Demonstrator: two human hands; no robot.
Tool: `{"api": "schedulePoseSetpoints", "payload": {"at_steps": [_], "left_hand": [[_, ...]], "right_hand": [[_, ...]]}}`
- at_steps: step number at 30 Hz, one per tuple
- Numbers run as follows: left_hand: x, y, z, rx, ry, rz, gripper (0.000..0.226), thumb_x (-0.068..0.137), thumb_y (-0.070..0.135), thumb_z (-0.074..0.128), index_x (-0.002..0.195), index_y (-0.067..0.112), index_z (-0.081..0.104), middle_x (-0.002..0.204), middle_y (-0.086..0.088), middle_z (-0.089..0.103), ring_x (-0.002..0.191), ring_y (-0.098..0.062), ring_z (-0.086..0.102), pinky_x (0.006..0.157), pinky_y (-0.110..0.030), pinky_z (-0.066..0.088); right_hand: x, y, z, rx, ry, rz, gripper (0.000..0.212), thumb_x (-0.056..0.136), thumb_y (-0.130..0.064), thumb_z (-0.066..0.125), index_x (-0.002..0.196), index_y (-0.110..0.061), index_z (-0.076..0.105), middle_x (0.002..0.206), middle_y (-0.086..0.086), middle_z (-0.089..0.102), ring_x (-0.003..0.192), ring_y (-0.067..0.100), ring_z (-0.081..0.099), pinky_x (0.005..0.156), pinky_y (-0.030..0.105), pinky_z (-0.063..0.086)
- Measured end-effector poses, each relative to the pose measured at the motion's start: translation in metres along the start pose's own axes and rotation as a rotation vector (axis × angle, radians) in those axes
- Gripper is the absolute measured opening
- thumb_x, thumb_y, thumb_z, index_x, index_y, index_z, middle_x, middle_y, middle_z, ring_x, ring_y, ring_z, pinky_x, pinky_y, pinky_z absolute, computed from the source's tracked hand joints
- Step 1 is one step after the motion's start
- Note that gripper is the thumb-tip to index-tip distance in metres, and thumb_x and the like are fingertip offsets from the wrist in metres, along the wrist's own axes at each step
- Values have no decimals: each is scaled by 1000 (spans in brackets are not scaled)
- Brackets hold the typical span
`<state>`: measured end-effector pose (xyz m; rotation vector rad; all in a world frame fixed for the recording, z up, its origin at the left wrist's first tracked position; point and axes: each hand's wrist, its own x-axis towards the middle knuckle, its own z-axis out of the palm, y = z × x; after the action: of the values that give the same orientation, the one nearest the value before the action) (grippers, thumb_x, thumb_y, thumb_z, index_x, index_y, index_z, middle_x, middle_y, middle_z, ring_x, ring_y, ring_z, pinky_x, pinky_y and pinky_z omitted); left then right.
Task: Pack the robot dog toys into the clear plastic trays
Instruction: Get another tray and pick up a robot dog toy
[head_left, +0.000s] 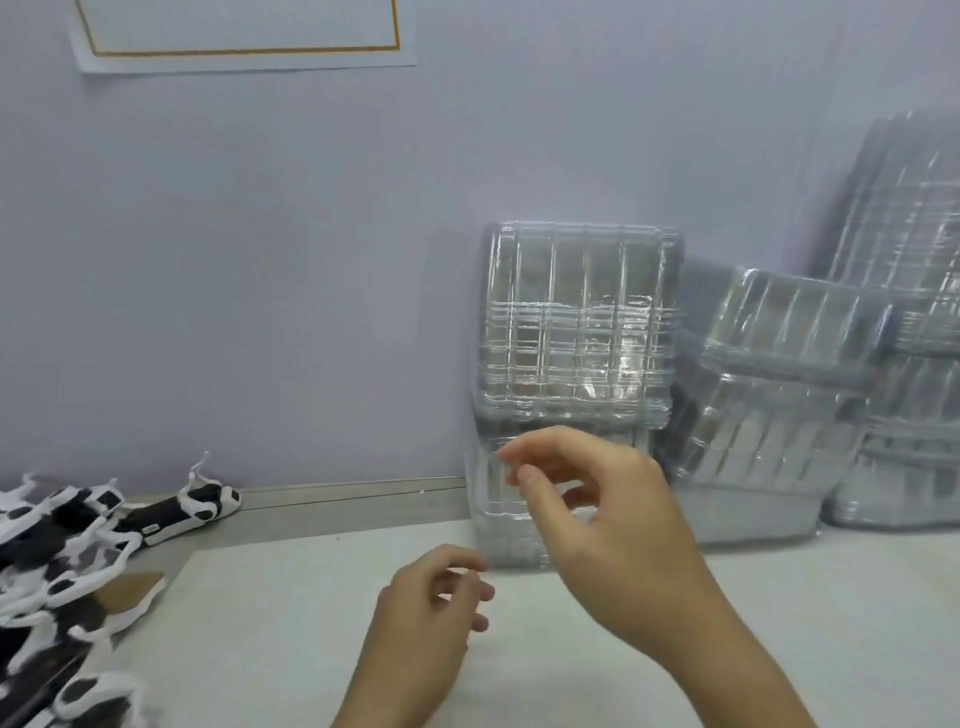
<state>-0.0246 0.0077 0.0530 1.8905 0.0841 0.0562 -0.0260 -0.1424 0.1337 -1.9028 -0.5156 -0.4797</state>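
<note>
Against the lilac wall: ribbed clear plastic trays (579, 322), glossy, stacked on a pale table (779, 597).
Right hand (608, 525) reaches toward them, fingers loosely curled, empty; left hand (431, 608) likewise. Black-and-white robot dog toys (67, 561) lie heaped far left.

No words or numbers can be read anywhere; the white paper (244, 31) on the wall shows only a thin orange line, no writing.
</note>
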Motion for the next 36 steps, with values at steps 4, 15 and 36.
{"api": "schedulePoseSetpoints", "payload": {"at_steps": [4,15,36], "left_hand": [[-7,-36,-16,-247,340,-90,27,94,-2,47,82,10,67,65,-3,71,50,-19,63,45,-27,42],[7,-42,0,-142,193,-55,25,90,-1,48,82,16,65,69,-2,70,50,-12,62,46,-17,39],[8,-35,-8,-184,159,-36,27,93,1,46,84,17,66,69,2,71,51,-12,62,48,-20,40]], "right_hand": [[9,8,-6,-55,122,28,21,91,-12,66,91,-32,73,84,-21,72,85,1,67,73,10,48],[176,-26,-43,-752,41,-69,70,78,-51,76,139,-26,50,137,-1,50,132,21,42,112,40,25],[172,-118,-63,-358,428,-469,42,85,-49,72,119,-25,69,95,-4,70,74,9,63,78,22,54]]}}
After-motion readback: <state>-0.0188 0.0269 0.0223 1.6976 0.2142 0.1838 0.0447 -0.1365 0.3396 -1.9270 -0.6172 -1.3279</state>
